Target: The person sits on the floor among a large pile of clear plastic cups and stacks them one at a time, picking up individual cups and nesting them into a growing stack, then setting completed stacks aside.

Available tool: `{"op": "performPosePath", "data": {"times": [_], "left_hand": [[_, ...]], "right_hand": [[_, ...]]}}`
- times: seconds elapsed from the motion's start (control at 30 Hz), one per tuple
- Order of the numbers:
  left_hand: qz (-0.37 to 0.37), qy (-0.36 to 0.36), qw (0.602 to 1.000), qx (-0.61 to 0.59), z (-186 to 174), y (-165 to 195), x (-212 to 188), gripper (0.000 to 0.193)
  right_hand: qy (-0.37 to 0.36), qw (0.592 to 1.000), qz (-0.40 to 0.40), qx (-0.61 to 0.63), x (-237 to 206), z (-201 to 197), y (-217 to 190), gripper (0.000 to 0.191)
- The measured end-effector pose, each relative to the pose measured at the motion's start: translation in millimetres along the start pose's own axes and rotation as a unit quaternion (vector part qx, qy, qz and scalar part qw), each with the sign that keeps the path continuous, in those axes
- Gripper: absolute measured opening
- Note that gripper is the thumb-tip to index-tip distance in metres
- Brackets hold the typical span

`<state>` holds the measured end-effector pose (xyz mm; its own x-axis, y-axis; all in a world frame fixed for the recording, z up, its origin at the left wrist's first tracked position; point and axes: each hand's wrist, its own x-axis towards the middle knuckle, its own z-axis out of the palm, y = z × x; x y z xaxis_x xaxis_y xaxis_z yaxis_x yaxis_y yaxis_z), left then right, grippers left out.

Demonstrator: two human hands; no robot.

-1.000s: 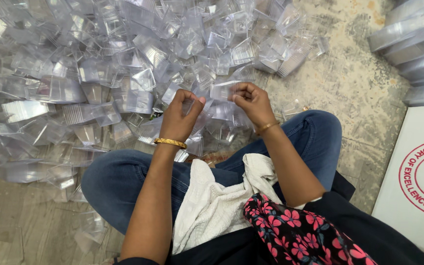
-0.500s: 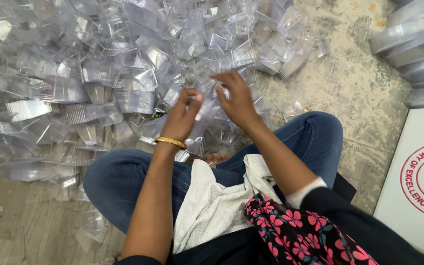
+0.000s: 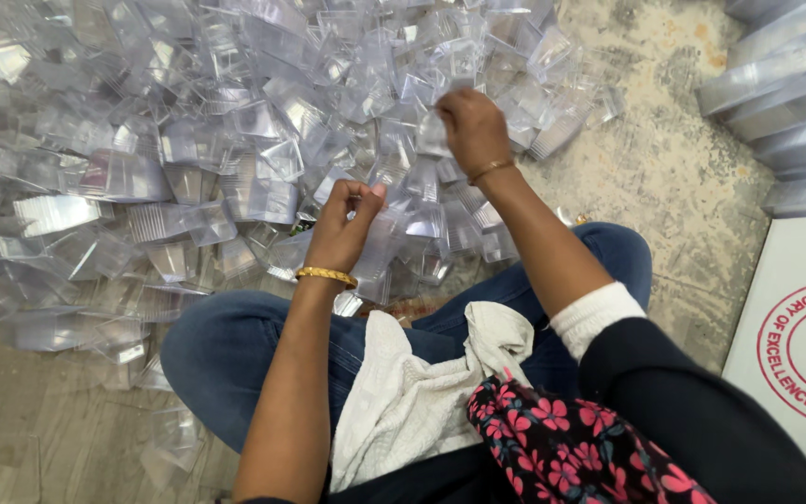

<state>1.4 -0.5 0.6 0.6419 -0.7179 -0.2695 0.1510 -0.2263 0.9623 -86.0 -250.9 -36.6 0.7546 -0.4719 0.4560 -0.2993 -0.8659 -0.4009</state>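
A: What are the hands gripping?

B: The left hand point(image 3: 345, 224), in the centre of the frame, is pinching a clear plastic piece point(image 3: 386, 245) between thumb and fingers. The right hand point(image 3: 471, 126), higher up, is closing its fingers on another clear piece point(image 3: 431, 131) at the top of the pile.

A: How are these pieces looking?

B: They are transparent, thin and shiny, with flat sides and ribbed edges. They belong to the big heap of clear plastic containers point(image 3: 188, 159) that is filling the upper left of the frame.

A: What is differing from half a second before?

B: The right hand is reaching further up and away from the left one; before, the two hands were close together.

A: Any packages or signs?

B: At the right edge, a white box point(image 3: 795, 327) is showing a round red emblem. In the upper right corner, stacks of clear plastic point(image 3: 776, 84) are lying on the rough floor point(image 3: 664, 159).
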Motion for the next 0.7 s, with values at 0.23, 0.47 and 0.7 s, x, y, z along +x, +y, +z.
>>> {"op": "performPosePath", "data": {"times": [0.23,0.47,0.7], "left_hand": [[0.020,0.013,0.998,0.061,3,-1,0,0.042],[0.031,0.021,0.994,0.104,4,3,1,0.043],[0.030,0.006,0.992,0.119,7,2,0,0.044]], "right_hand": [[-0.024,0.998,-0.001,0.050,-17,14,18,0.016],[-0.077,0.970,0.102,0.206,-43,-2,17,0.010],[-0.065,0.898,0.169,0.401,-92,-42,-12,0.017]]}}
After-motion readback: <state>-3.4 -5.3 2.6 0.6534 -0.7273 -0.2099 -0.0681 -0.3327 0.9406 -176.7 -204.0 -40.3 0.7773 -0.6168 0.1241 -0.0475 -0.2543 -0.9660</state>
